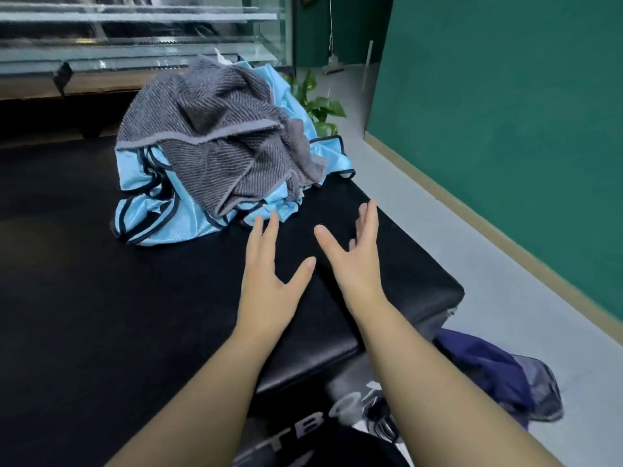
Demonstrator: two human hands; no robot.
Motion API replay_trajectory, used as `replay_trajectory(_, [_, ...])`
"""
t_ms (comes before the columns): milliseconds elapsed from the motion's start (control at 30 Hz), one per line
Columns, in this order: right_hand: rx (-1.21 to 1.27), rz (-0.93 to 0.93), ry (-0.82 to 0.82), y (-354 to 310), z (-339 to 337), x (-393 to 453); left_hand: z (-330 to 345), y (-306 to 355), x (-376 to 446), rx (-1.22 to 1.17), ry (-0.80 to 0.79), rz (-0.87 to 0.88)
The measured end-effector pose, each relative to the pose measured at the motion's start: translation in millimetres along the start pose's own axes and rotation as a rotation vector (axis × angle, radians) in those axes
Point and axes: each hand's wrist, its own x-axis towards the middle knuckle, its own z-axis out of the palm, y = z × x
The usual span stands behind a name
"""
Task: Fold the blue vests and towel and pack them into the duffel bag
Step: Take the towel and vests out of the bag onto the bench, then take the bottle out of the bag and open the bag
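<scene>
A wide black padded bench (101, 315) fills most of the view, its right edge running beside pale grey floor (472, 264) and a green wall (505, 112). On the far part of the bench sits a heap: crumpled light-blue satin vests with dark piping (158, 224), and draped over them a grey ribbed towel (215, 129). The heap lies ahead of both hands and to their left, its bulk stretching from the near-left corner of the cloth up toward the far right. At the bottom edge, below the bench end, shows part of a black bag with white lettering (303, 429), probably the duffel, and just right of it on the floor a dark navy crumpled fabric piece (488, 369). The left hand (269, 274) is spread with straight fingers, holding nothing, fingertips just short of the nearest blue hem. The right hand (357, 261) is likewise released and empty, farther from the heap. The left looks better placed for the first grasp.
</scene>
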Motion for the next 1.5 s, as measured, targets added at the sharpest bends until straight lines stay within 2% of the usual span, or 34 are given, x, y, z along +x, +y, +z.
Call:
replay_trajectory(100, [0.186, 0.082, 0.048, -6.6, -26.5, -23.7, 22.8, 23.7, -27.1, -0.046, -0.033, -0.054])
replay_trajectory(233, [0.273, 0.068, 0.065, -9.6, -57.3, -52.5, 59.7, 53.3, -57.9, -0.111, -0.045, -0.076])
replay_trajectory(400, [0.181, -0.035, 0.207, 22.7, -122.4, -101.0, 100.3, 71.4, -91.4, -0.096, -0.223, 0.116])
replay_trajectory(467, [0.118, -0.010, 0.239, 42.6, -157.3, -113.3, 118.2, 69.9, -99.2, -0.076, -0.268, 0.187])
replay_trajectory(567, [0.063, 0.081, 0.338, 74.4, -203.2, -124.8, 152.8, 62.3, -120.1, -0.071, -0.341, 0.181])
replay_trajectory(767, [-0.002, 0.280, 0.479, 136.0, -254.1, -146.8, 212.0, 26.4, -149.5, 0.046, -0.541, -0.176])
replay_trajectory(967, [-0.042, 0.434, 0.538, 194.4, -270.9, -163.3, 248.0, -32.7, -157.9, 0.312, -0.970, -0.466])
replay_trajectory(1133, [-0.084, 0.564, 0.494, 244.4, -280.7, -160.4, 273.4, -75.2, -149.7, 0.456, -1.048, -0.590])
replay_trajectory(1300, [-0.241, 0.713, 0.418, 297.5, -288.5, -145.9, 297.5, -119.4, -156.2, 0.488, -1.134, -0.672])
replay_trajectory(1400, [-0.422, 0.800, 0.314, 329.9, -299.2, -135.6, 306.4, -137.2, -162.8, 0.492, -1.152, -0.670])
replay_trajectory(1500, [-0.706, 0.781, 0.175, 354.2, -317.6, -126.9, 318.4, -153.2, -166.6, 0.506, -1.147, -0.672])
